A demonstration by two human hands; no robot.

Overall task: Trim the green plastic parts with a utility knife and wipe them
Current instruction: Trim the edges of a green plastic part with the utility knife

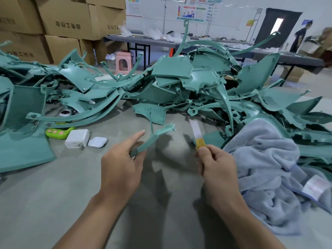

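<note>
My left hand [120,164] holds a narrow green plastic strip [152,139] by its near end; the strip's far end points up and right, with a thin spur rising from it. My right hand [218,164] grips a yellow-handled utility knife [196,135] with its blade extended away from me, a short way right of the strip and not touching it. A big heap of green plastic parts [179,83] lies across the floor beyond both hands. A grey-blue towel [265,169] is bunched at my right.
On the grey floor mat at left lie a white charger [77,138], a white earbud case [98,141] and a lime-green toy [57,132]. Cardboard boxes [68,17], a pink stool [124,62] and long tables [179,44] stand behind. A person [300,39] stands far right.
</note>
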